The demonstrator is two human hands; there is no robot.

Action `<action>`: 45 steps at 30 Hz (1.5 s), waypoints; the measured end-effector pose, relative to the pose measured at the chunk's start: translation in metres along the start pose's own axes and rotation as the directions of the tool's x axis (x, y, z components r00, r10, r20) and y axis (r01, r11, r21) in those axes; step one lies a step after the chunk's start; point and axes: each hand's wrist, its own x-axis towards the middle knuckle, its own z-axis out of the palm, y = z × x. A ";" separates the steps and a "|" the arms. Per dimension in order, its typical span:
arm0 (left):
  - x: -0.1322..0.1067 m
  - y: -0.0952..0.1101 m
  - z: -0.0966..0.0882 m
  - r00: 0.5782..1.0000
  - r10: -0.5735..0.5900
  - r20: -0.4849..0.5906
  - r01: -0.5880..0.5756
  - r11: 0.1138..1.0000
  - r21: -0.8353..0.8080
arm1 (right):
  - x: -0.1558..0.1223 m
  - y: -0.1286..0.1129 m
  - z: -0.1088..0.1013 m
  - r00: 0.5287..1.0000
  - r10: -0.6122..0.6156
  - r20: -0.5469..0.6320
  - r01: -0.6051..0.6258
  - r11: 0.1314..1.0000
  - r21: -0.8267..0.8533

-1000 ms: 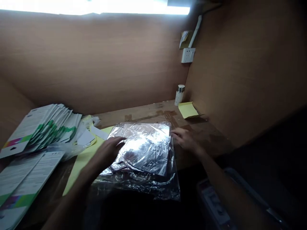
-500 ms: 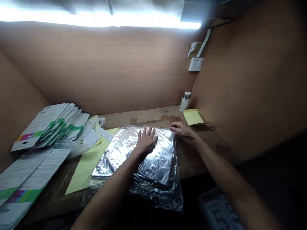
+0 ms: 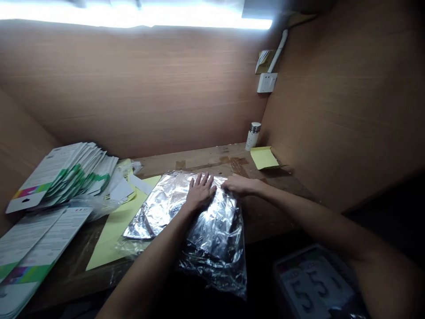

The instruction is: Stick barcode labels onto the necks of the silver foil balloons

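Observation:
A crinkled clear plastic bag (image 3: pixel 212 230) holding shiny dark sheets lies across the front of the wooden bench (image 3: pixel 206 161) and hangs over its near edge. My left hand (image 3: pixel 199 194) rests flat on the bag's far part, fingers stretched out. My right hand (image 3: pixel 237 184) lies at the bag's far right corner, fingers curled down on the plastic; whether it pinches the bag I cannot make out. A yellow sheet (image 3: pixel 114 226) lies under the bag's left side.
Fanned white and green printed cards (image 3: pixel 66 175) are stacked at the left, more cards (image 3: pixel 29 248) nearer me. A small white bottle (image 3: pixel 252 136) and yellow note pad (image 3: pixel 264 157) sit at the back right corner. Brown walls enclose the bench. A box with printed digits (image 3: pixel 315 283) sits lower right.
My left hand moved from the bag's left edge onto its far middle and flattened. My right hand slid left from the bare bench onto the bag's corner.

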 end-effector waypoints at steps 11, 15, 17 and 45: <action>0.010 0.028 0.005 0.997 0.074 -0.029 -0.075 0.994 -0.075 | -0.156 -0.013 0.020 0.995 -0.047 -0.087 0.063 0.979 0.194; 0.015 0.034 -0.006 0.995 0.100 -0.012 -0.101 0.991 -0.089 | -0.156 -0.035 0.017 0.989 0.147 0.023 -0.149 0.978 0.148; 0.012 0.037 -0.016 0.992 0.125 -0.020 -0.126 0.988 -0.091 | -0.137 -0.047 0.017 0.961 0.276 -0.016 -0.277 0.961 -0.023; 0.022 0.006 -0.025 0.975 0.104 -0.194 -0.126 0.986 -0.106 | -0.299 -0.055 0.141 0.753 0.211 -0.624 -0.031 0.958 0.286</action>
